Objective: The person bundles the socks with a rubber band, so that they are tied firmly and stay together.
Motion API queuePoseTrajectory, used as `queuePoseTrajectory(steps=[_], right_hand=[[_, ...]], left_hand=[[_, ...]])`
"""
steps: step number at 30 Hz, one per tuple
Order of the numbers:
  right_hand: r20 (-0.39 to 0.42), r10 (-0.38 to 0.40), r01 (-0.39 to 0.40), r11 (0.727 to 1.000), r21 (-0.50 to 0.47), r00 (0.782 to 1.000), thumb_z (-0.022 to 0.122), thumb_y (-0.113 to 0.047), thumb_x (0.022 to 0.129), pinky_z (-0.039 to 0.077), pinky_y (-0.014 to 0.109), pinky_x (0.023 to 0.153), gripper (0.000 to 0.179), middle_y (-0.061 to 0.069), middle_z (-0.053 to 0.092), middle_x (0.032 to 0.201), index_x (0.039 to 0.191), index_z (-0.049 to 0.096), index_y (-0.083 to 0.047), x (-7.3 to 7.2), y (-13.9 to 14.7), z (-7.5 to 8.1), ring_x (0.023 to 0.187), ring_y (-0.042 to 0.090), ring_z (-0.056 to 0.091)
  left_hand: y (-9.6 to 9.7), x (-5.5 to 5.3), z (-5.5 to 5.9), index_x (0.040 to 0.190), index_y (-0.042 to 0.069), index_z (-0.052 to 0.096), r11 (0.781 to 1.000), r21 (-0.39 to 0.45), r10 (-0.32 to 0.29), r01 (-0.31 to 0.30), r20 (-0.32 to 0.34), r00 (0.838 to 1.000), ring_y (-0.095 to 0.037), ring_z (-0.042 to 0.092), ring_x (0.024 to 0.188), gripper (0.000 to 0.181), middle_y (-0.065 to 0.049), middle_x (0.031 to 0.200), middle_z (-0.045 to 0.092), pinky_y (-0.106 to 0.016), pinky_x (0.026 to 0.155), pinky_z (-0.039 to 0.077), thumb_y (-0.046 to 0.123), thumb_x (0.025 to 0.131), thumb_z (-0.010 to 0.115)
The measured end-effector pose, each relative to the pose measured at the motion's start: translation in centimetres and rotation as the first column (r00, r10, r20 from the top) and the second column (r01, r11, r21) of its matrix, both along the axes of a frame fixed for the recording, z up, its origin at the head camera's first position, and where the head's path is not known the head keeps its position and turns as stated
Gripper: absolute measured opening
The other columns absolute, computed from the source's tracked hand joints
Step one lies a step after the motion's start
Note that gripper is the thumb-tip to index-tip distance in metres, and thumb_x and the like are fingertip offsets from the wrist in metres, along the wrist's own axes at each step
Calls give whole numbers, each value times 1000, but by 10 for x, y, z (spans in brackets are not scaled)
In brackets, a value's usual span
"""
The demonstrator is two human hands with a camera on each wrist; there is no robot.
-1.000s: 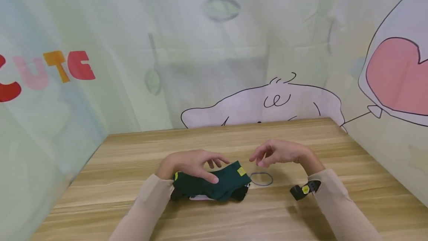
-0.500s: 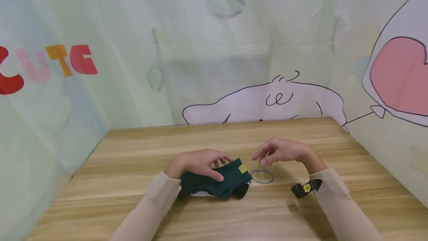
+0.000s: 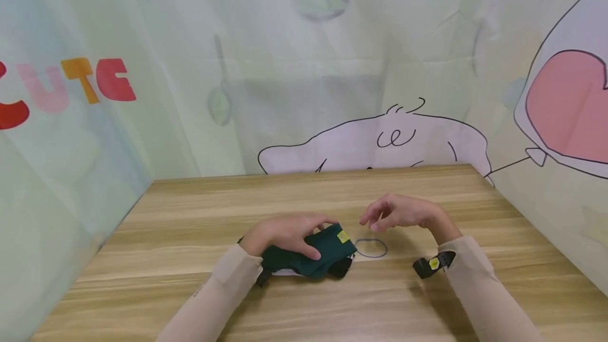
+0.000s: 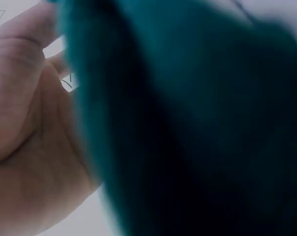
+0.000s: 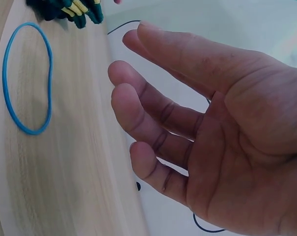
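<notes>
My left hand [image 3: 290, 234] lies over a bundle of dark green socks [image 3: 328, 247], its thumb along the top and its fingers reaching past the far edge. A yellow patch marks the sock's right end, and black and white cloth shows underneath. In the left wrist view, green fabric [image 4: 227, 113] fills most of the picture beside the palm [image 4: 45, 137]. My right hand [image 3: 399, 212] hovers above the table with loosely bent fingers and nothing in it. Just below its fingertips lies a thin blue elastic band [image 3: 372, 256], close to the socks' right end; it is also in the right wrist view [image 5: 51, 73].
The wooden table [image 3: 228, 199] ends at a pale printed curtain [image 3: 190, 94] at the back and sides. On the right wrist sits a black strap with a small black device [image 3: 425, 267].
My left hand has slid to the right and lower over the socks, its fingers now at their far edge. The right hand and the band stay nearly in place.
</notes>
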State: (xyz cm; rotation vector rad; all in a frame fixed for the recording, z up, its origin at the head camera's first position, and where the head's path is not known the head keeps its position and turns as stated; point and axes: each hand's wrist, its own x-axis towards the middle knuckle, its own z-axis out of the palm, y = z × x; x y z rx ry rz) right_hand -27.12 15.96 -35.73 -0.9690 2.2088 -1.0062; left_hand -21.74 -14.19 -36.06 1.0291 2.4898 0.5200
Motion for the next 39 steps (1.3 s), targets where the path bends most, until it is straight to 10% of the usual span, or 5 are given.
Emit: queuePoseTrajectory(steps=[39], right_hand=[[98,-10,2,997,72,995,72,-6,90,44,32,77,24,4,67,95,113,71,0,-11,-6,-29,87,19,54]], left_hand=[[17,2,-15,155,16,31,997,-66,26,-30,-57,998,-18,54,122,84,-7,142,54,-38,107,40,33,88,79]])
